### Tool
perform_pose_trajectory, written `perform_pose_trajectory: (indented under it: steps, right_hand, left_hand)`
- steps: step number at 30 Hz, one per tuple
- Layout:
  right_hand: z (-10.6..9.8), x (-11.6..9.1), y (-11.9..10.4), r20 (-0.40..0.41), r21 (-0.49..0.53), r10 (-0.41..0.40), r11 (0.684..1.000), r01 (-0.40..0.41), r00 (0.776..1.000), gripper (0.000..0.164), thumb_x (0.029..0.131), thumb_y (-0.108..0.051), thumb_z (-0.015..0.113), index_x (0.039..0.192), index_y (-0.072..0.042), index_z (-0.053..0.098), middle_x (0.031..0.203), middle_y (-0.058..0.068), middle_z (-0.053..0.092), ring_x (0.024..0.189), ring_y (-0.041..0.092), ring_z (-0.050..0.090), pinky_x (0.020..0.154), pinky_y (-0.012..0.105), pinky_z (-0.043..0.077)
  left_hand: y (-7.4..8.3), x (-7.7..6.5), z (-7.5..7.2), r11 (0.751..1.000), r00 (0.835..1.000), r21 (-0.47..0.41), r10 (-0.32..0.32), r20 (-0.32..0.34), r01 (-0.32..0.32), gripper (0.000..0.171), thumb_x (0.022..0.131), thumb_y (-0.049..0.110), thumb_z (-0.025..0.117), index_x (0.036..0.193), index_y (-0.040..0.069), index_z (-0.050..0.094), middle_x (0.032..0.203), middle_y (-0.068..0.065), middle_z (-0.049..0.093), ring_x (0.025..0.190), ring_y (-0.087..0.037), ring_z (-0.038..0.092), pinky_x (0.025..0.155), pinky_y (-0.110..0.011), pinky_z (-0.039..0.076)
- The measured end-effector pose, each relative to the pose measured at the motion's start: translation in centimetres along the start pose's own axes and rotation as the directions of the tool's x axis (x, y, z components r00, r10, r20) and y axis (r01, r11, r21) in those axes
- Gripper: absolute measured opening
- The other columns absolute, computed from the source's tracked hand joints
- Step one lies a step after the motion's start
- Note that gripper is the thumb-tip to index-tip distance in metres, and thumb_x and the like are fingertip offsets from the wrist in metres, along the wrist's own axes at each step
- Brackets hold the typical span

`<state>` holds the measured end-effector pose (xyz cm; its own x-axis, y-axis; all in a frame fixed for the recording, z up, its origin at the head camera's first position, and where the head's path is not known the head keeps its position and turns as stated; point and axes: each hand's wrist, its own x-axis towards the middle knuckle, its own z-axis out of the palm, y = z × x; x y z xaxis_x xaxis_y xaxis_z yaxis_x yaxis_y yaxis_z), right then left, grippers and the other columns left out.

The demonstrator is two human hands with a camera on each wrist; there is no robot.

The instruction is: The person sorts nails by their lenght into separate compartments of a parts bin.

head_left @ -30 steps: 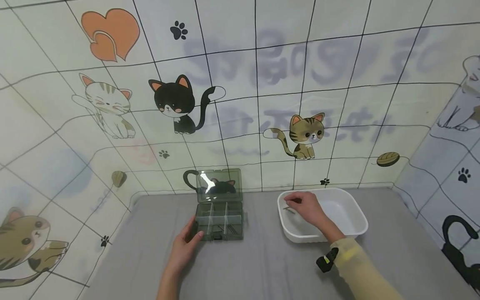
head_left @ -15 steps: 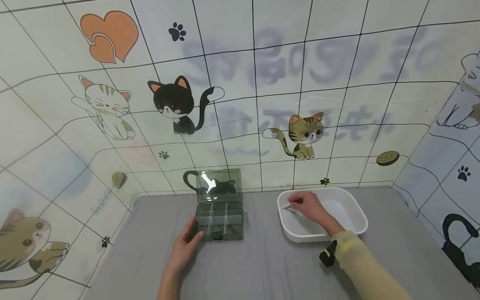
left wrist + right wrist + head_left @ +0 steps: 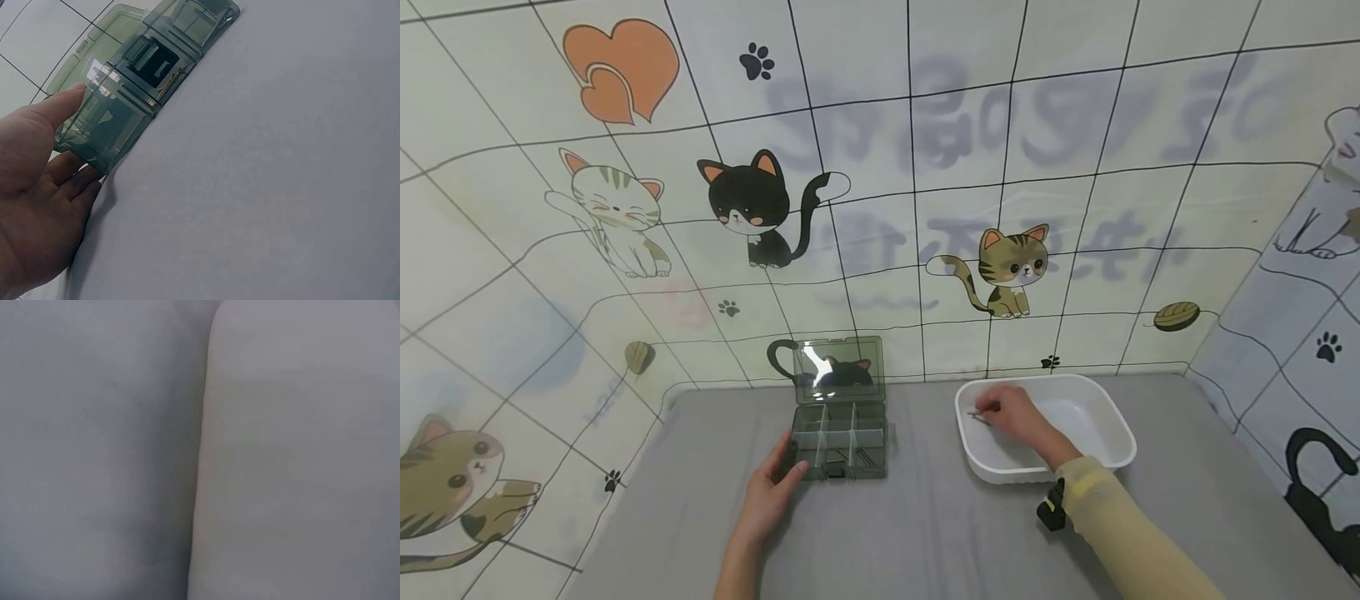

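A green see-through compartment box [image 3: 838, 442] stands with its lid [image 3: 838, 371] raised at the back. My left hand [image 3: 771, 487] grips its left end, thumb on the near rim and fingers against the side. Thin metal pieces [image 3: 865, 457] lie in a front compartment; gold threads on some [image 3: 167, 87] show through the wall in the left wrist view, like screws. My right hand [image 3: 1017, 414] reaches into a white basin [image 3: 1093, 425], fingertips bunched at a few small thin pieces [image 3: 976, 415]. Blur and the fingers hide whether one is pinched.
Grey cloth [image 3: 917, 525] covers the table. A cat-printed tiled sheet [image 3: 880, 208] hangs behind and at both sides. The right wrist view shows only the basin's wall [image 3: 300, 456] beside the cloth, not the hand.
My right hand has shifted slightly at the left of the basin, its fingertips now lower over the thin pieces. The left hand and the box stay put.
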<state>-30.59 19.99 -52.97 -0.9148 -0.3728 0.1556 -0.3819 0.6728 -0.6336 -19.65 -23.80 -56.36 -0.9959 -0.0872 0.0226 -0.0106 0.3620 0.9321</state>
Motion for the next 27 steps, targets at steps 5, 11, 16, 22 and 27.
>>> perform_pose_trajectory:
  steps: [5,11,16,22,27]
  right_hand:
    - [0.45,0.38,0.2,0.025,-0.044,0.077,0.996,-0.076,0.997,0.012,0.084,0.007,0.073,0.091,-0.002,0.077,0.09,0.006,0.071,0.086,0.022,0.063,0.078,0.039,0.054]
    - [0.61,0.4,0.03,0.025,-0.076,0.106,0.992,-0.104,0.994,0.011,0.081,0.006,0.075,0.089,-0.002,0.076,0.089,0.006,0.069,0.087,0.022,0.063,0.079,0.039,0.055]
    - [0.47,0.35,0.19,0.018,-0.093,0.082,0.992,-0.08,0.996,0.011,0.082,0.007,0.073,0.088,0.0,0.077,0.088,0.007,0.07,0.086,0.024,0.063,0.079,0.04,0.054]
    - [0.36,0.24,0.27,0.013,-0.088,0.048,0.995,-0.047,0.999,0.012,0.08,0.008,0.072,0.087,0.0,0.078,0.084,0.006,0.071,0.085,0.024,0.062,0.079,0.041,0.053]
    - [0.14,-0.13,0.04,-0.004,-0.08,0.013,0.997,-0.014,1.0,0.011,0.082,0.007,0.072,0.088,0.0,0.078,0.086,0.007,0.072,0.087,0.027,0.064,0.082,0.044,0.053]
  left_hand:
    - [-0.04,0.06,-0.01,1.0,1.0,-0.003,-0.004,0.002,0.004,0.067,0.102,0.022,0.068,0.16,0.011,0.037,0.165,-0.014,0.031,0.153,-0.033,0.024,0.122,-0.051,0.024]
    - [-0.06,0.01,-0.02,1.0,1.0,0.002,0.0,0.001,0.0,0.067,0.101,0.024,0.069,0.16,0.014,0.037,0.165,-0.014,0.03,0.153,-0.034,0.023,0.122,-0.052,0.023]
    - [-0.08,0.01,-0.02,1.0,1.0,0.005,0.011,0.0,-0.011,0.067,0.101,0.025,0.069,0.16,0.014,0.038,0.164,-0.014,0.031,0.153,-0.033,0.024,0.122,-0.051,0.024]
    - [0.03,-0.03,0.06,1.0,1.0,0.012,0.01,-0.011,-0.01,0.066,0.101,0.022,0.069,0.159,0.012,0.039,0.163,-0.017,0.032,0.152,-0.035,0.026,0.121,-0.052,0.026]
    - [0.09,-0.12,0.08,1.0,1.0,0.018,-0.002,-0.013,0.002,0.066,0.101,0.022,0.069,0.159,0.012,0.039,0.163,-0.016,0.032,0.152,-0.035,0.026,0.121,-0.051,0.025]
